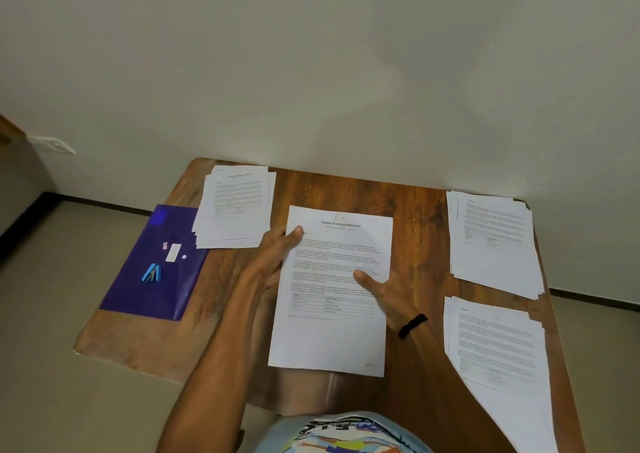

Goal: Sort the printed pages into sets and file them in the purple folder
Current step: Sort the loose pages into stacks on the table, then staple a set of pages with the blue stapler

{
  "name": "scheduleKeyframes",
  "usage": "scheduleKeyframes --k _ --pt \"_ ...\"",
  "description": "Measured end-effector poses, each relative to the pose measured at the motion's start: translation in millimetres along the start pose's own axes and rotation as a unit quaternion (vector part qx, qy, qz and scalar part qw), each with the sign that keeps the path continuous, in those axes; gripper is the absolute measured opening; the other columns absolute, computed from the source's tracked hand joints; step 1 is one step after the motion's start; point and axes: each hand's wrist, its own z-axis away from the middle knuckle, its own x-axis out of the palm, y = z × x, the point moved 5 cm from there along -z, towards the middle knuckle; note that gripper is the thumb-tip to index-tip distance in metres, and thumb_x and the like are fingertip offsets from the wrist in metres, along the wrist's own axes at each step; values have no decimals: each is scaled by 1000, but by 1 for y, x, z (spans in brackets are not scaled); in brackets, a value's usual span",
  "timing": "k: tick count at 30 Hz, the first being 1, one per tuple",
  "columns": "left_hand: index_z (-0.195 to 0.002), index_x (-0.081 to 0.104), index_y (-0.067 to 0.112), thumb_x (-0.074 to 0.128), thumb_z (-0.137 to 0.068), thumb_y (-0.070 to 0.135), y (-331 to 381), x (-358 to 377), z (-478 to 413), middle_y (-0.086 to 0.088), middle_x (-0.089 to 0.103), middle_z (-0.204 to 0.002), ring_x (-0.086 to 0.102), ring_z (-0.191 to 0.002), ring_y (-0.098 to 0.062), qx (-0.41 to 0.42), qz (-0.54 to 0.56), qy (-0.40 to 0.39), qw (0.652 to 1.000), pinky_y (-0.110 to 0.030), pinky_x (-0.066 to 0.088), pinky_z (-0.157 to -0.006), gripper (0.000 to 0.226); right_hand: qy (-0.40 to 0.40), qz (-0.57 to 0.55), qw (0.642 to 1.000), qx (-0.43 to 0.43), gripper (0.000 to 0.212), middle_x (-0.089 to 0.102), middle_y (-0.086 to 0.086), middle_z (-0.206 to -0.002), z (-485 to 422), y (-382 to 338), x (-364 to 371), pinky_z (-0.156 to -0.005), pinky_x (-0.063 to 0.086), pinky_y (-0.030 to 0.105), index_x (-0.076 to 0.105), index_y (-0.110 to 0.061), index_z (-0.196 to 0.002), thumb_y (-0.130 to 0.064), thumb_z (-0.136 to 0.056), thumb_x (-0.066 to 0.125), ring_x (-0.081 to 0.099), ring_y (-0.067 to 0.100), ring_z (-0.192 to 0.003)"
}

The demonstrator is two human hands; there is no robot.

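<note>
left hand, right hand pinch page

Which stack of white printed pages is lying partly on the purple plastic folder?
The far-left stack; its edge overlaps the purple plastic folder. Both right-hand stacks rest on bare wooden table.

Wall: plain, off-white, with soft, diffuse shadows across it. Side wall at left: carries one white switch plate. A sliver of brown wood shows at the far left edge; what it belongs to cannot be told. Skirting: dark band along the foot of the walls. Floor: smooth, pale beige, on either side of the table. Table: brown wood-grain top, rounded far corners, far edge against the wall. Light: even, subdued.
</note>
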Motion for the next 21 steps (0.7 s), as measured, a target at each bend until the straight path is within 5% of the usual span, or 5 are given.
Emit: scheduleKeyframes --k 4,8,13,17,21 --pt "-127 58 -3 57 -100 18 -8 -1 7 -17 72 -114 73 -95 -30 31 -59 55 996 -32 60 -70 35 -8 1 1000 4 40 68 13 -125 -4 1 -5 -92 53 61 60 -11 -130 -11 -92 70 67 37 -112" --pt "-139 48 -1 53 -102 14 -22 -3 11 -22 61 -132 61 -119 -43 29 -23 14 999 -52 54 -93 40 -36 13 999 17 41 67 15 -127 -9 6 0 -92 52 63 58 -11 -131 -14 -92 71 66 39 -113" --pt "-130 58 -1 57 -99 12 -29 -27 29 -22 63 -129 64 -115 -40 1 -2 91 996 -56 51 -98 33 -64 35 996 45 44 68 13 -126 -20 20 19 -92 52 64 60 -14 -128 -22 -88 75 67 39 -111" --pt "-117 66 4 58 -98 16 -35 -57 39 -17 71 -118 70 -106 -34 9 -19 156 988 -49 56 -90 24 -75 74 993 59 36 71 9 -122 -30 30 46 -90 56 58 62 -12 -127 -16 -92 71 70 33 -107" --pt "-111 66 7 55 -101 17 -28 -90 42 3 74 -94 73 -79 -9 45 -105 258 959 -19 56 -63 18 -73 133 986 65 36 72 5 -119 -50 38 72 -88 58 52 63 -14 -124 -26 -92 72 72 27 -104"
